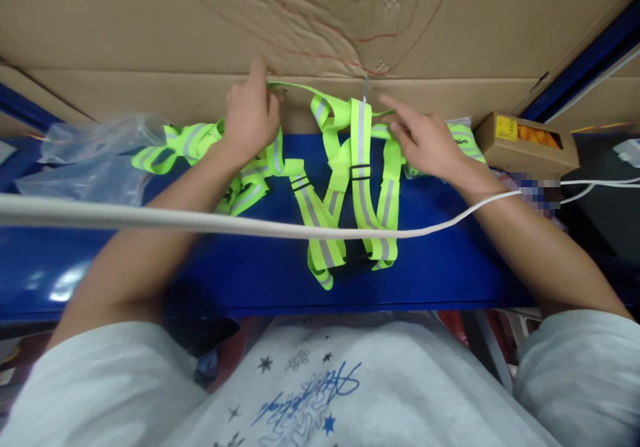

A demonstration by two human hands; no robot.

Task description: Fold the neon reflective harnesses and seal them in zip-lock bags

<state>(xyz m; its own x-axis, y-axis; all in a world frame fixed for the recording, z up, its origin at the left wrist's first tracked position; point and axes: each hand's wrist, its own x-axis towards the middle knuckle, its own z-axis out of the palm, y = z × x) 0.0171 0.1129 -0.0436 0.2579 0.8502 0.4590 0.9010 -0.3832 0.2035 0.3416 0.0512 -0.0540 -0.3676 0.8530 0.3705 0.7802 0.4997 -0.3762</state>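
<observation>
A neon-yellow reflective vest made of straps, with grey stripes and black buckles, appears to hang from a thin hook on the cardboard backing. Its lower loops reach over the blue shelf. My left hand is closed on a strap of the vest, drawn out to the left. On the other side, my right hand has its index finger extended and the others bent, with a strap at its fingertips. More neon-yellow straps lie heaped beside and behind my left wrist.
Clear plastic bags lie at the left of the blue shelf. A packed reflective vest and a cardboard box with a window stand at the right. A white cable crosses in front of my arms.
</observation>
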